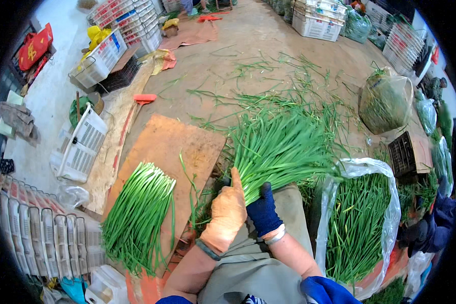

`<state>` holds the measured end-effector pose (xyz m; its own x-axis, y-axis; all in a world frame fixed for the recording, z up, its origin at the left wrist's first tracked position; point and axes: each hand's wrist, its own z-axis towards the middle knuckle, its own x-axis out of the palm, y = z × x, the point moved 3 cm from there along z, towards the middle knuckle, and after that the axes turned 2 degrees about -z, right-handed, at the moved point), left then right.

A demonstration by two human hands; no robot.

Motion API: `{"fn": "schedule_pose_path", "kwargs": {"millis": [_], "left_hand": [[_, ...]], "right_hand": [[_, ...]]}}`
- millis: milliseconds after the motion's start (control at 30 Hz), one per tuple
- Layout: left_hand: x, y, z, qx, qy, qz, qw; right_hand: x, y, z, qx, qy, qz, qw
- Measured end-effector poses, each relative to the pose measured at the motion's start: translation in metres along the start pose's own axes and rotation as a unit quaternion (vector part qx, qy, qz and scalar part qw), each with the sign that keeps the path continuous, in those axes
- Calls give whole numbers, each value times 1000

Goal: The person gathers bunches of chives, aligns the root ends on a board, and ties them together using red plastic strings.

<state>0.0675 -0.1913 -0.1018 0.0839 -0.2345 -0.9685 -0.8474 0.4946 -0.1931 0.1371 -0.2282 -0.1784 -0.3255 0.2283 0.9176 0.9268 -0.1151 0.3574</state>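
In front of my lap, a large bunch of green garlic chives (283, 144) fans out with its leaves pointing away and to the right. My left hand (229, 209), in an orange glove, grips the bunch near its pale stem ends, with the index finger stretched along the stems. Close beside it, my right hand (264, 210), in a dark blue glove, holds the bunch from below and the right, thumb up. Some of its fingers are hidden. To the left, a neat pile of chives (139, 218) lies on a brown board (159, 134), white ends facing away.
At my right stands a clear plastic bag (329, 218) filled with chives. Loose leaves (268, 66) litter the floor ahead. White crates (83, 144) stand at left, with more stacked crates (48, 235) nearer. A stuffed bag (385, 101) and a dark crate (404, 153) are at right.
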Motion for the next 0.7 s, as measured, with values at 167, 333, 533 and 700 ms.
{"fn": "schedule_pose_path", "kwargs": {"millis": [167,333,533,700], "left_hand": [[26,-9,2,-25,21,-76,997],[34,5,5,-4,50,-134,990],[51,9,-14,29,7,-67,997],[63,-2,-18,58,-54,28,996]], "right_hand": [[-11,12,-1,-4,-40,-86,995],[-1,33,-22,87,-57,-288,952],[39,78,-44,92,182,-749,630],[21,116,8,-131,-34,-892,430]]}}
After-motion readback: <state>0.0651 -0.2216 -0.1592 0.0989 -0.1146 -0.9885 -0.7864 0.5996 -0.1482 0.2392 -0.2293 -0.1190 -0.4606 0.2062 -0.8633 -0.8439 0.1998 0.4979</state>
